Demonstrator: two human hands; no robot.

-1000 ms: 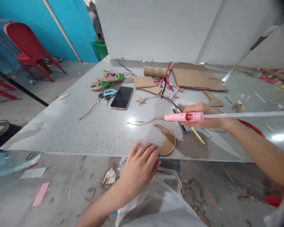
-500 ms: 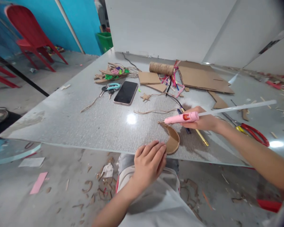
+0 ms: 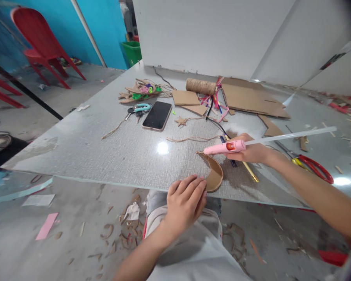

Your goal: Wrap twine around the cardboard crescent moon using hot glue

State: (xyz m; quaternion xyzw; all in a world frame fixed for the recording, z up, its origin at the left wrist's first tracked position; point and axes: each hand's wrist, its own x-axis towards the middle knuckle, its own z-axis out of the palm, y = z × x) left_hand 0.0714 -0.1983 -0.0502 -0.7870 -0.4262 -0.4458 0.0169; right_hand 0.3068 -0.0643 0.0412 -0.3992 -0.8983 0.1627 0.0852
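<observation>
A cardboard crescent (image 3: 215,176) lies at the table's front edge, its outer rim trimmed with twine. My left hand (image 3: 186,196) is closed over the lower end of the crescent, hiding that part. In my right hand (image 3: 248,149) is a pink hot glue gun (image 3: 224,148), with a long clear glue stick (image 3: 292,135) poking out of its back. The gun's nozzle is at the upper tip of the crescent; whether it touches is too small to tell. Beneath the right hand lie a gold pen (image 3: 250,172) and a dark blue strip.
Farther back are a phone (image 3: 157,116), keys (image 3: 137,110), a cardboard star (image 3: 181,121), a twine spool (image 3: 201,86) and cardboard sheets (image 3: 248,96). Red-handled scissors (image 3: 316,168) rest at the right. A loose twine strand (image 3: 193,138) lies beyond the crescent. Scraps litter the floor.
The view has shifted very slightly. Both hands, the glue gun and the crescent keep nearly the same places, with the nozzle still at the upper tip.
</observation>
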